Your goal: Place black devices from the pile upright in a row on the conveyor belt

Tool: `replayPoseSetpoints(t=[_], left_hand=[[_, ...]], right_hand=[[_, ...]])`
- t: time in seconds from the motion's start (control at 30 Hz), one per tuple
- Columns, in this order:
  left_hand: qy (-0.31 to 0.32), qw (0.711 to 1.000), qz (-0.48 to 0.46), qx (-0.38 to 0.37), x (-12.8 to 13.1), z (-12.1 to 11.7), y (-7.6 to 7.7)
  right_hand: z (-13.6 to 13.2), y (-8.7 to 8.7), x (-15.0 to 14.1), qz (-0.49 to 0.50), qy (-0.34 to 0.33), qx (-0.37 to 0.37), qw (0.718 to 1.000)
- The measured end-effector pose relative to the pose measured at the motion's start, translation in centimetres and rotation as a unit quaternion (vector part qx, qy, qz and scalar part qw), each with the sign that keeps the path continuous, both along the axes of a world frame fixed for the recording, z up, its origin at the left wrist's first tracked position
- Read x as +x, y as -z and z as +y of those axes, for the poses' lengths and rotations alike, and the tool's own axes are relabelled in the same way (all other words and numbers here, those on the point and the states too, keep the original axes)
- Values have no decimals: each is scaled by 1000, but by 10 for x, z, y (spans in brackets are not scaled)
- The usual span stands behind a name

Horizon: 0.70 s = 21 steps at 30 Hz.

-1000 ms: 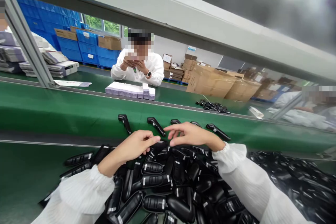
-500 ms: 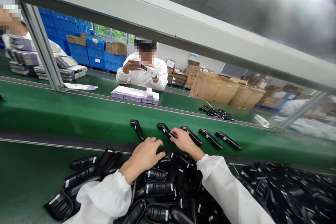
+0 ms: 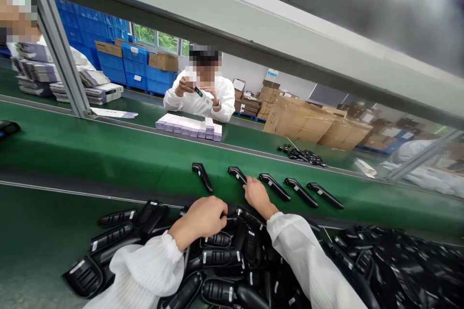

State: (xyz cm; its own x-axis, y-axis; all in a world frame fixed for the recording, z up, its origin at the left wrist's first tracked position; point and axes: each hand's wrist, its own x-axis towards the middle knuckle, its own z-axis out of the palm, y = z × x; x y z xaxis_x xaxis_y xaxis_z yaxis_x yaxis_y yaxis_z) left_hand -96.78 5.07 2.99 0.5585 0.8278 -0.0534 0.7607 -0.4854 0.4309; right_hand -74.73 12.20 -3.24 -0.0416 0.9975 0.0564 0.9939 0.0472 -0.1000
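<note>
A black angled plastic handle (image 3: pixel 237 174) with a small white label lies on the green belt (image 3: pixel 145 164). My right hand (image 3: pixel 258 196) is at its lower end, fingers bent together against it and hiding that part. At the near edge of the belt, my left hand (image 3: pixel 203 215) has its fingers curled down over a pile of black plastic parts (image 3: pixel 221 259). Whatever its fingertips hold is hidden. One similar handle (image 3: pixel 202 177) rests left of my right hand, and several more, including another handle (image 3: pixel 274 187), lie in a row to its right.
More black parts (image 3: pixel 406 265) are heaped at lower right. Across the belt, a co-worker in white (image 3: pixel 224 96) holds a small box behind a row of white-and-purple boxes (image 3: pixel 188 125). A metal post (image 3: pixel 65 58) and an overhead beam (image 3: pixel 253 24) frame the bench.
The handles on the belt have shifted right, and a black object has come further into view at far left. My left hand's fingers have curled in; my right hand's have closed against the handle.
</note>
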Motion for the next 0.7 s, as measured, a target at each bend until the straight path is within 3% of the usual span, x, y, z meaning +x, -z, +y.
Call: replayPoseSetpoints(t=[0.1,0.17,0.23,0.37,0.43,0.57,0.7], left_hand=[[-34,999,-37,-7,-8,8,-6],[-55,996,-66,-9,-15,13,-12],[-65,994,-92,-13,-21,17,-17],[-44,989,-132,-40,-26,18,-21],[-38,988,-142,-50,-26,18,-19],[-66,988,-136,-31,-26,19,-15],[-91,991,-94,14,-27,17,-9]], right_hand=[[-4,-11,11,8,-6,-3,1000],[-10,-29,17,28,-22,18,999],[-20,-52,15,97,-88,29,991],[-44,-91,-15,255,-305,-65,916],[-51,-100,-32,264,-350,-101,893],[-46,-93,-48,267,-314,-109,905],[-25,-63,-48,295,-207,-70,930]])
